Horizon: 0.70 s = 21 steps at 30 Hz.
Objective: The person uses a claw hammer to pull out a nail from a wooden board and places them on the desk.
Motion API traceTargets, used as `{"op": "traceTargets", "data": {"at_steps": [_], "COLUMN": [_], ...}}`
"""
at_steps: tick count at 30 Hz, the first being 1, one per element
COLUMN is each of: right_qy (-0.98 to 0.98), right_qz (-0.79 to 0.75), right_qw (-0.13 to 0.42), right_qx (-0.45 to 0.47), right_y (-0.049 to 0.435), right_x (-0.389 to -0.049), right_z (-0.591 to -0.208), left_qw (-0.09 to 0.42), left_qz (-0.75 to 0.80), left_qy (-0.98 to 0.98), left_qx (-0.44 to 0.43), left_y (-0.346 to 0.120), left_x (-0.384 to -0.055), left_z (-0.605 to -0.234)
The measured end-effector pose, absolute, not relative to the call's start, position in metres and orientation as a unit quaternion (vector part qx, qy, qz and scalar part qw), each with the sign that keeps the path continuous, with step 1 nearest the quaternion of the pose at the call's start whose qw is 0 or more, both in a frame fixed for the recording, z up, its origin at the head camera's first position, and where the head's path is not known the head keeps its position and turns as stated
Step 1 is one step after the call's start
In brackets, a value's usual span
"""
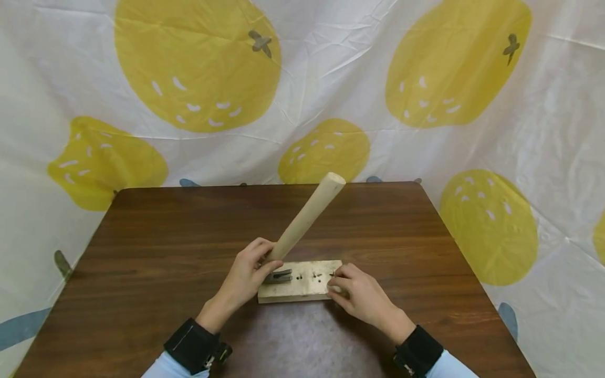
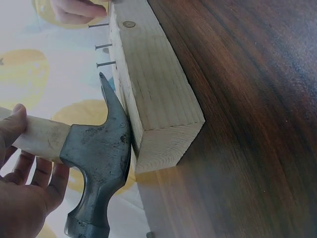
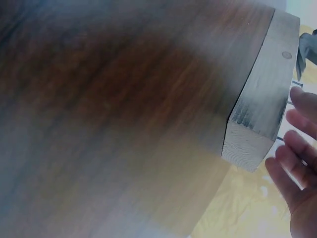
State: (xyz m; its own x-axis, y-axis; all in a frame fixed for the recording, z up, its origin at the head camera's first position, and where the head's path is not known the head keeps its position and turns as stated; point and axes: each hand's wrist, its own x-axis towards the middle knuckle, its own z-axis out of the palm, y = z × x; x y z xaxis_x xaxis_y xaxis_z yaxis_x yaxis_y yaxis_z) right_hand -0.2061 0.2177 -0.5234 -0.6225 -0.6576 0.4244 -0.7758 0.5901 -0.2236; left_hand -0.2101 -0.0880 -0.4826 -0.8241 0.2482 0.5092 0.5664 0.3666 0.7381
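My left hand (image 1: pixel 248 270) grips a claw hammer by its pale wooden handle (image 1: pixel 307 215), close to the head; the handle leans up and to the right. The dark metal hammer head (image 2: pixel 101 153) rests against the top of a wooden block (image 1: pixel 302 294) at its left end. Several nails stand partly out of the block, one nail (image 2: pixel 105 64) just beyond the claw tip. At the block's right end is my right hand (image 1: pixel 361 294), fingers loosely bent beside a nail (image 3: pixel 280 139). In the right wrist view its thumb and fingertips stand apart.
The block lies on a brown wood-grain table (image 1: pixel 189 226). Behind the table hangs a white cloth (image 1: pixel 326 68) printed with yellow fruit. Black straps (image 1: pixel 191 344) circle both wrists.
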Motion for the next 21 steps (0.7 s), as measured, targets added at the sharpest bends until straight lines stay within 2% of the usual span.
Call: {"op": "traceTargets", "data": {"at_steps": [21], "right_qy": [-0.874], "right_qz": [0.185], "right_qw": [0.139], "right_qx": [0.428], "right_y": [0.216], "right_x": [-0.205], "right_z": [-0.525], "left_qw": [0.129], "left_qz": [-0.482], "left_qy": [-0.823], "left_qx": [-0.270], "left_y": [-0.076], "left_x": [-0.215], "left_z": [-0.481]}}
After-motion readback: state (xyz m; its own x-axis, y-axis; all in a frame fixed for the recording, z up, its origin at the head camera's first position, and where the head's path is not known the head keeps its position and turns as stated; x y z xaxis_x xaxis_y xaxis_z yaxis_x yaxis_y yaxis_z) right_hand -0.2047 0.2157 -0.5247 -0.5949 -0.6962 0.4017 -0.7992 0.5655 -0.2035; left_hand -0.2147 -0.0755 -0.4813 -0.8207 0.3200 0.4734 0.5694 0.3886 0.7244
